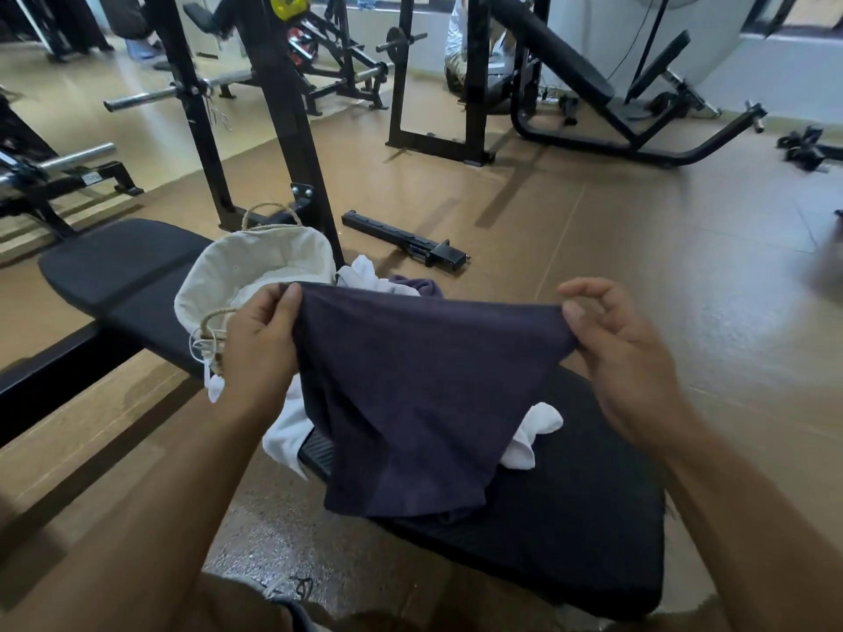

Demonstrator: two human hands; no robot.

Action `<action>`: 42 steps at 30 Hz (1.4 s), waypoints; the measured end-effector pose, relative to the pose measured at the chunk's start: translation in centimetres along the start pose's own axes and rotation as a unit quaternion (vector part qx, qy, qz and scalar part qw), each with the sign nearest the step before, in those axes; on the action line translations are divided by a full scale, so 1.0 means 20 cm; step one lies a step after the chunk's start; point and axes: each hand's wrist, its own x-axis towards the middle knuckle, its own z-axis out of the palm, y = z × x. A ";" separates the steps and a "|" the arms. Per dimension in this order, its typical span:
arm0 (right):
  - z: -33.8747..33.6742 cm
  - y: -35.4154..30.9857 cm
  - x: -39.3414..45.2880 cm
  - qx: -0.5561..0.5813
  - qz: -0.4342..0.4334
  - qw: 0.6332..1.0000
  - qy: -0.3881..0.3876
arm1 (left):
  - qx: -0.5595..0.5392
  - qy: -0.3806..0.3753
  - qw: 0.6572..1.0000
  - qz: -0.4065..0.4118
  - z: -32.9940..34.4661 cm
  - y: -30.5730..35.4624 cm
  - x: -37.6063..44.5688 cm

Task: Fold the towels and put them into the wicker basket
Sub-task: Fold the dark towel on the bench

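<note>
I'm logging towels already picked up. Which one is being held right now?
The dark purple towel, stretched between left hand and right hand; the white towels lie on the black bench.

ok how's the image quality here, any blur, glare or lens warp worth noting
Head view: the purple towel and both hands, left and right, are sharp; a grey smear at the right edge is blurred; soft glare sheens the floor; wide-angle warp bows the rack uprights and stretches the forearms.
</note>
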 end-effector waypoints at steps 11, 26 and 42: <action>-0.21 -0.44 -0.16 -0.428 -0.181 0.874 -0.141 | -0.087 -0.035 0.995 0.036 -0.06 0.23 -0.04; -0.59 -0.64 -0.10 0.292 0.070 0.886 -0.353 | -0.196 -0.239 0.946 0.096 -0.30 0.70 -0.30; -0.19 0.20 0.21 -0.254 0.128 0.956 0.077 | -0.088 -0.117 0.970 -0.192 0.26 -0.10 0.06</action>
